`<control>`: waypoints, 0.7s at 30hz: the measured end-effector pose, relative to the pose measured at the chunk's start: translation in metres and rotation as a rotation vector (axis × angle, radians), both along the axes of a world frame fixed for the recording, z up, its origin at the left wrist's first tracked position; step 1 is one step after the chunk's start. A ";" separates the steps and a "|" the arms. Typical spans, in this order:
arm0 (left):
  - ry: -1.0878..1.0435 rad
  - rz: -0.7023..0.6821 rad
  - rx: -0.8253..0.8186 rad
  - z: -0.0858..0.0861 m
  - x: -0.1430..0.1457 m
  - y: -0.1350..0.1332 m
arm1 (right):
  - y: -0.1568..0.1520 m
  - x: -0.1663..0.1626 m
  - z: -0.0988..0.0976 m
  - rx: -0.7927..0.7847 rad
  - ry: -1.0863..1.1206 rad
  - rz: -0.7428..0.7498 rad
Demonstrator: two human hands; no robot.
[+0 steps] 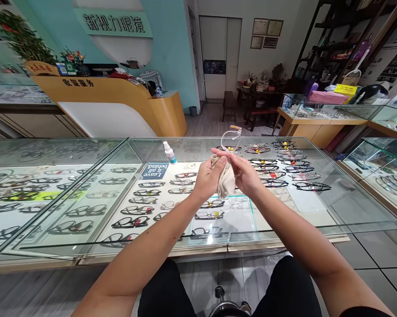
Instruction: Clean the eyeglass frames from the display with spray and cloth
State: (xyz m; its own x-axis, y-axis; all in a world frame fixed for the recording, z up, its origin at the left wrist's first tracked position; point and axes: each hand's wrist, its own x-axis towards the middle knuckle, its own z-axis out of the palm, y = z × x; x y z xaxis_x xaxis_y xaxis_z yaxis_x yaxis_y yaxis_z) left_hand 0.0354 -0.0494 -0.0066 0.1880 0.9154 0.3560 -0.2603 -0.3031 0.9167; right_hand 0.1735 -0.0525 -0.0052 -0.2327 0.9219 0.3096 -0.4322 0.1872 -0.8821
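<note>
Both my hands meet above the glass display case (271, 215). My left hand (209, 177) is closed on a beige cleaning cloth (227, 181), which hangs down between the two hands. Clear-framed eyeglasses (231, 140) stick up from the hands, tilted on end, with an orange tag near the top. My right hand (246, 174) pinches the lower part of the glasses, next to the cloth. The cloth and fingers hide the lower lens. A white spray bottle (169, 153) with a blue label stands on the glass, left of my hands.
Rows of eyeglasses (132, 221) lie inside the case under the glass top. Another glass case (53, 198) adjoins on the left. Beyond stand a yellow and white counter (119, 99), a wooden bench (229, 105) and a side display case (324, 112). A stool base (229, 307) shows between my legs.
</note>
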 end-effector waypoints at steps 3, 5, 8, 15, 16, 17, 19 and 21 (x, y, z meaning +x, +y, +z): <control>0.021 -0.040 -0.035 -0.006 -0.002 0.006 | 0.002 0.002 -0.002 -0.056 -0.006 0.005; 0.041 -0.129 -0.074 -0.008 -0.005 0.011 | 0.004 0.005 -0.003 -0.094 0.030 0.004; 0.059 -0.267 -0.075 -0.007 -0.009 0.012 | 0.009 0.010 -0.004 -0.108 0.077 -0.016; 0.094 -0.193 -0.004 -0.004 -0.004 0.004 | 0.007 0.007 -0.006 -0.092 0.061 -0.062; 0.080 -0.145 0.010 -0.005 -0.003 0.004 | 0.006 0.006 -0.005 -0.092 0.044 -0.050; 0.065 -0.099 0.026 -0.005 -0.002 0.004 | 0.004 0.005 -0.004 -0.089 0.027 -0.034; 0.044 -0.034 0.050 -0.005 -0.002 0.005 | 0.002 0.004 -0.003 -0.078 0.005 -0.007; 0.053 -0.021 0.046 -0.004 -0.003 0.007 | 0.002 0.005 -0.002 -0.072 0.008 0.003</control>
